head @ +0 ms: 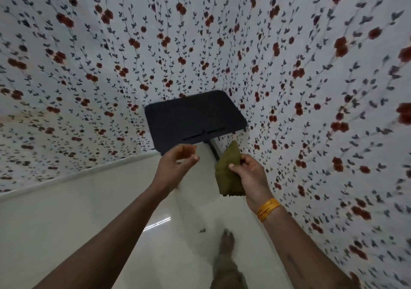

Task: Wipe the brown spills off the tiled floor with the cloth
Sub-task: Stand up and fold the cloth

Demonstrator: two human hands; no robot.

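Observation:
My right hand pinches an olive-green folded cloth between thumb and fingers; the cloth hangs in the air above the floor. My left hand is raised just left of it, fingers loosely curled, holding nothing and apart from the cloth. The pale glossy tiled floor lies below. A small dark brown spot shows on the tiles near my bare foot. The picture is blurred by motion.
A white curtain with red flowers hangs across the back and along the right side. A small black table top on a dark leg stands in the corner just beyond my hands. A yellow bangle sits on my right wrist.

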